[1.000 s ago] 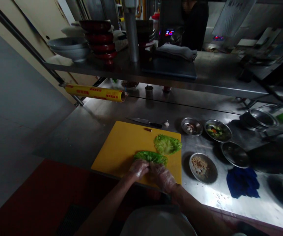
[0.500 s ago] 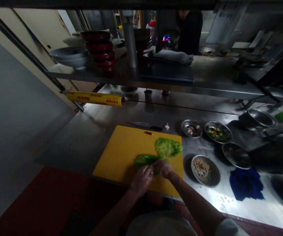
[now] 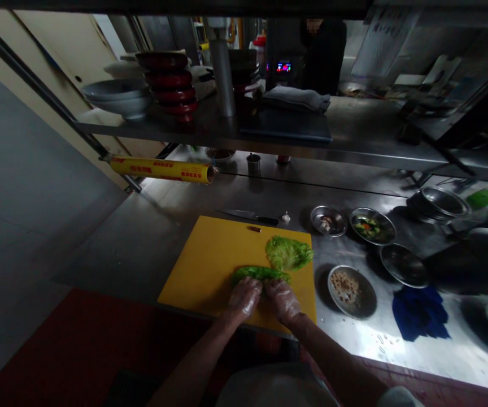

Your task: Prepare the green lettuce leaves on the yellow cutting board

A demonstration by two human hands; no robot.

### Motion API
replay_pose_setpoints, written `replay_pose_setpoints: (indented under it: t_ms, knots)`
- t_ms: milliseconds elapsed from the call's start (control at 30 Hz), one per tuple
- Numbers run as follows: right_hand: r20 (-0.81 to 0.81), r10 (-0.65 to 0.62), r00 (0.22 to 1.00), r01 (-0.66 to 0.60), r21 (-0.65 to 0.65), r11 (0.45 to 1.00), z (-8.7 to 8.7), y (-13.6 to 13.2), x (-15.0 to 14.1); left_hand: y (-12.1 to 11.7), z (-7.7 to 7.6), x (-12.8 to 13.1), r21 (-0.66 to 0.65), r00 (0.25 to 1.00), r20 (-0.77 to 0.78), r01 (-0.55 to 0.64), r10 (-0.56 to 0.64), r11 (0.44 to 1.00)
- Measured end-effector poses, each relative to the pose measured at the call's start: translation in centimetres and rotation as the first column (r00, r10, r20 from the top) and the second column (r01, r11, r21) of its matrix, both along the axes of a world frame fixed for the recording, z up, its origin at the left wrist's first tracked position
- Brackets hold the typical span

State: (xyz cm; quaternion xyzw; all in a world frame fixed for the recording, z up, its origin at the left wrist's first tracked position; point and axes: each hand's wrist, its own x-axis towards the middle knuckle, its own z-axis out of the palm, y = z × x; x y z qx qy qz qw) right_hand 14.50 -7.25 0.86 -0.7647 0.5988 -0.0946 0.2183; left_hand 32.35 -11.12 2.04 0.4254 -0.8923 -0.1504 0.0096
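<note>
Both my hands wear clear plastic gloves and sit side by side at the near part of a yellow cutting board (image 3: pixel 197 271). My left hand (image 3: pixel 244 298) and my right hand (image 3: pixel 282 301) have their fingers curled against the near edge of a folded green lettuce leaf (image 3: pixel 260 275), hiding part of it. A second, ruffled lettuce leaf (image 3: pixel 288 253) lies flat just beyond, apart from my hands. At the board's far edge lie a small brown piece (image 3: pixel 253 229) and, past the edge, a chef's knife (image 3: pixel 248 215) and a garlic clove (image 3: pixel 286 217).
Steel bowls (image 3: pixel 352 291) of food and a blue cloth (image 3: pixel 418 312) stand on the steel counter (image 3: pixel 151 237) to the right. A cling film roll (image 3: pixel 159 169) hangs under the overhead shelf (image 3: pixel 286 138). A person (image 3: pixel 324 56) stands beyond it.
My hands have drawn closer together, with my right hand shifted towards me. The near lettuce leaf now forms a narrower strip. The view has shifted slightly.
</note>
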Motion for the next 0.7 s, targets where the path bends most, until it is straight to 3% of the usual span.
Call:
replay_pose_setpoints:
  t_ms: [200,533,700]
  knots:
    - [-0.055,0.010,0.998,-0.009,0.015,1.000,-0.6,0.7,0.3,1.7,0.1,-0.3,0.024,0.998,0.063,-0.030,0.029,0.999]
    - [-0.054,0.034,0.998,-0.031,0.059,0.998,0.0,-0.2,0.1,1.0,0.7,0.5,0.076,0.999,-0.019,-0.046,0.048,0.996]
    - [-0.032,0.059,0.998,-0.055,0.105,0.993,-0.1,-1.9,-0.1,0.8,0.5,0.8,0.011,0.996,-0.069,-0.061,0.062,0.998]
